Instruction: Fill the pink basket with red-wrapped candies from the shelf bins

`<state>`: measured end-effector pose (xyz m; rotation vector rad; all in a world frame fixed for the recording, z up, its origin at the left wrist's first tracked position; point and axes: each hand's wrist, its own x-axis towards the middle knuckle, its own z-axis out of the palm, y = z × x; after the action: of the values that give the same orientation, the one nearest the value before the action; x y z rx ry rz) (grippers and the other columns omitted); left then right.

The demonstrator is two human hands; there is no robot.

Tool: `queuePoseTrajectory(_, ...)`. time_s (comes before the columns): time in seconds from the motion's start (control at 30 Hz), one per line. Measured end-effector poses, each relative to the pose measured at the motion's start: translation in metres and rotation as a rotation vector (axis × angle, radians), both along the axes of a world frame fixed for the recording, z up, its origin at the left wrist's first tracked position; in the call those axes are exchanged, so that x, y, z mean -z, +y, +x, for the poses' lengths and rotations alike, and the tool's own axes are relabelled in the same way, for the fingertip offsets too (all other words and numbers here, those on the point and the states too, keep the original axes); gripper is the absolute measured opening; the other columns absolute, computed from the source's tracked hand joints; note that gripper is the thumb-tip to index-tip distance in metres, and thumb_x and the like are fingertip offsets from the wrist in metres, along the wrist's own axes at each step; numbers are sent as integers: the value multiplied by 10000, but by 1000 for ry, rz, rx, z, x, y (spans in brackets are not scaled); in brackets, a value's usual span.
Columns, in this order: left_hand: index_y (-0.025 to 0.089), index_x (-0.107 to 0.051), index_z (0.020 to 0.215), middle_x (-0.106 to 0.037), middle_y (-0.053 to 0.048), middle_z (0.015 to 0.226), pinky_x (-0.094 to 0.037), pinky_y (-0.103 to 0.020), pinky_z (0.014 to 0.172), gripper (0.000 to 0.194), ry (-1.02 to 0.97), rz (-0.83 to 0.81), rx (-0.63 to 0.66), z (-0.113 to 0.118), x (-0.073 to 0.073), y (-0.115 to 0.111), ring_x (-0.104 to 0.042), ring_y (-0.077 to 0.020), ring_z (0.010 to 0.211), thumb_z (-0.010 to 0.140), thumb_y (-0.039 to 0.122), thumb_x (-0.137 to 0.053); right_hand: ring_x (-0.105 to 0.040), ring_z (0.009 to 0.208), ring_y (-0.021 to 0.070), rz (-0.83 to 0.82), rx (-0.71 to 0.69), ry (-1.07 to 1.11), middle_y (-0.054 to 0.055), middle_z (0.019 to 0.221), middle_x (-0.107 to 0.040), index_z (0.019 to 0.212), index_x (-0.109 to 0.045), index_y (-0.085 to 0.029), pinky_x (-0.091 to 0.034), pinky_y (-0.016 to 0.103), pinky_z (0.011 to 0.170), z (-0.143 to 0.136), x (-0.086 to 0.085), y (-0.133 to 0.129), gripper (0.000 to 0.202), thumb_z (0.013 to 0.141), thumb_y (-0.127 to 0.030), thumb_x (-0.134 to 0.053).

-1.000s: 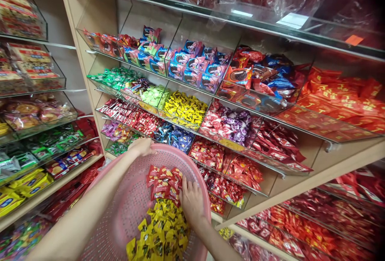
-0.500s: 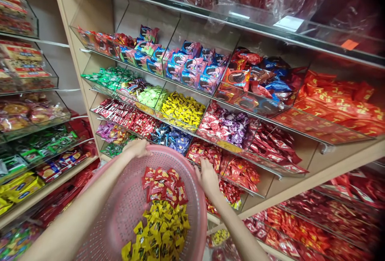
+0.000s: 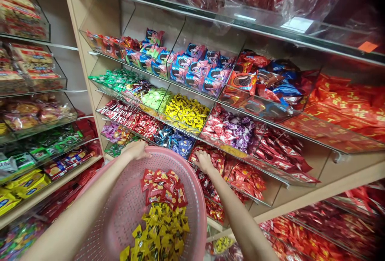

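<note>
My left hand (image 3: pixel 135 150) is closed on the far rim of a pink perforated plastic basket (image 3: pixel 112 217). Inside the basket, a heap of yellow-wrapped candies (image 3: pixel 164 229) lies below a smaller pile of red-wrapped candies (image 3: pixel 164 186). Beyond the basket's right rim, my right hand (image 3: pixel 203 161) reaches into a shelf bin of red-wrapped candies (image 3: pixel 217 160). Its fingers point down at the packets and look loosely apart, with their tips partly hidden; I see nothing held in them.
Clear-fronted bins hold blue candies (image 3: pixel 182 142), yellow candies (image 3: pixel 187 112), purple-wrapped candies (image 3: pixel 240 130) and packaged cookies (image 3: pixel 192 70). A glass shelf edge (image 3: pixel 210 10) crosses above. More snack shelves (image 3: pixel 33 80) stand at left, and a wooden ledge (image 3: pixel 315 196) slants at lower right.
My right hand has moved slightly up and forward, from beside the basket's rim to the red candies in the bin. My left hand stays on the rim; the view has shifted slightly.
</note>
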<state>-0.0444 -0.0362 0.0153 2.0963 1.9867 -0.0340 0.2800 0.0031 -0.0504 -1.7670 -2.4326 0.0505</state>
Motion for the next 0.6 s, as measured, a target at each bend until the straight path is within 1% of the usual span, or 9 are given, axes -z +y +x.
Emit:
queuePoseTrajectory(0.1, 228, -636, 885, -654, -87, 940, -439, -286, 655, 481, -5, -9, -15, -3, 2, 0, -605, -258, 849, 621, 612, -517, -434, 961, 196, -10, 25, 22, 77, 1051, -513, 1027, -529, -185, -300, 305, 769, 3, 3, 5, 317, 727, -267, -591)
queuePoseTrajectory(0.17, 229, -635, 886, -652, -86, 942, -438, -285, 650, 505, -12, -13, -25, -5, 4, 1, -603, -260, 851, 610, 634, -511, -452, 912, 177, -21, 40, 52, 63, 1008, -513, 995, -521, -182, -306, 284, 738, 4, 5, 5, 308, 707, -256, -603)
queuePoseTrajectory(0.3, 231, -634, 868, -651, -84, 945, -437, -297, 635, 506, -2, 1, -21, -6, 6, 3, -603, -272, 846, 605, 644, -506, -488, 803, 134, -32, 25, 141, 23, 899, -537, 925, -496, -175, -324, 240, 679, 7, 4, 0, 226, 714, -207, -571)
queuePoseTrajectory(0.37, 227, -633, 858, -655, -85, 926, -433, -297, 621, 492, 1, 5, -18, -5, 6, 3, -607, -273, 826, 610, 633, -509, -501, 804, 128, -13, 13, 192, 19, 898, -549, 919, -483, -176, -341, 232, 683, 8, 1, -6, 188, 738, -190, -534)
queuePoseTrajectory(0.47, 225, -634, 844, -661, -80, 894, -421, -278, 603, 470, -12, 2, -21, -5, 5, 3, -612, -254, 791, 611, 617, -520, -504, 883, 132, 62, 14, 287, 41, 991, -546, 999, -451, -175, -363, 240, 752, 9, -9, -17, 218, 783, -196, -473)
queuePoseTrajectory(0.53, 227, -635, 831, -663, -72, 873, -413, -261, 596, 465, -22, 2, -25, -4, 6, 3, -614, -238, 775, 604, 619, -528, -509, 893, 138, 123, 9, 434, 50, 985, -552, 1028, -443, -166, -377, 248, 778, 5, -18, -30, 240, 798, -233, -463)
queuePoseTrajectory(0.6, 229, -637, 822, -663, -64, 857, -408, -251, 592, 470, -28, 3, -23, -4, 6, 4, -614, -227, 766, 599, 628, -527, -524, 832, 144, 138, -4, 603, 46, 910, -566, 1014, -456, -158, -404, 253, 751, -2, -24, -49, 255, 794, -284, -481)
